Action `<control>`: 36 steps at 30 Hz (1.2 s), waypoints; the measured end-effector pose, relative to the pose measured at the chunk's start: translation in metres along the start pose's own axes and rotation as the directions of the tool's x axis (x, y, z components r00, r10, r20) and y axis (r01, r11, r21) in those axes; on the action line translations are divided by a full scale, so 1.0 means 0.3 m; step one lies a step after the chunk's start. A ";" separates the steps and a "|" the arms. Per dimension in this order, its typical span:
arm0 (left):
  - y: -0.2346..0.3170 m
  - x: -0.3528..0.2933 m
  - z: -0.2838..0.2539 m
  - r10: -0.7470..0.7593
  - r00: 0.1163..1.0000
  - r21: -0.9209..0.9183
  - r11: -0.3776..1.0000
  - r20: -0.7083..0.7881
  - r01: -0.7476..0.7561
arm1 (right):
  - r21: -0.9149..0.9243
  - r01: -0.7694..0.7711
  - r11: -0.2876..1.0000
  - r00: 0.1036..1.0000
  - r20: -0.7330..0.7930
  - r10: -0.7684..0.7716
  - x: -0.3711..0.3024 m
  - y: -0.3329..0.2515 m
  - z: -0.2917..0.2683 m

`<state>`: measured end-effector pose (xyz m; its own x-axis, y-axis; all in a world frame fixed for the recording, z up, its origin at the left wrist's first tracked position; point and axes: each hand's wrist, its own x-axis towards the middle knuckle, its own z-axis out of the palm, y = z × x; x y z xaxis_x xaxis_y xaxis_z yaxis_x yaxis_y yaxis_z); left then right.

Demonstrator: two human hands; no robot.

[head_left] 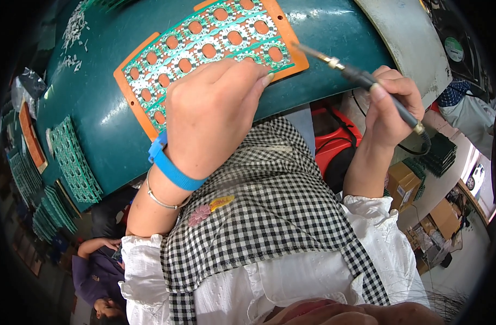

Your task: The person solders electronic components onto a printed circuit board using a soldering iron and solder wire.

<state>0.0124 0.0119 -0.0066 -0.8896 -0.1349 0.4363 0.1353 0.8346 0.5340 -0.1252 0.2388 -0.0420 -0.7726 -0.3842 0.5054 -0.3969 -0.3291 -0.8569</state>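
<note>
My right hand (393, 108) grips a soldering iron (362, 78) by its dark handle, its thin metal tip pointing left over the right end of an orange carrier (292, 53). On that carrier lies a green circuit board panel (196, 44) with rows of ring-shaped boards around oval openings. My left hand (215, 105) is closed in a pinch above the panel's near edge. Whatever its fingertips hold, if anything, is too small to make out. A blue wrist strap (177, 172) circles my left wrist, and a thin bracelet sits below it.
Small white parts (74, 32) lie scattered on the green table (115, 114) at far left. More circuit board panels (76, 160) stand at the left edge. A red stool (340, 138) is below the table. Another person (99, 271) sits at lower left. Cardboard boxes (402, 184) stand at right.
</note>
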 end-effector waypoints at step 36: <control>-0.033 0.030 -0.316 -0.330 0.937 0.375 0.888 0.117 0.265 | -0.590 -0.167 0.790 0.975 0.022 0.222 0.592 0.234 -0.046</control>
<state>0.0444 -0.0481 0.0607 -0.9292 -0.3388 0.1478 -0.2796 0.9057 0.3185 -0.2971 0.1594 -0.0139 -0.8303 -0.4667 0.3046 -0.4773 0.3132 -0.8211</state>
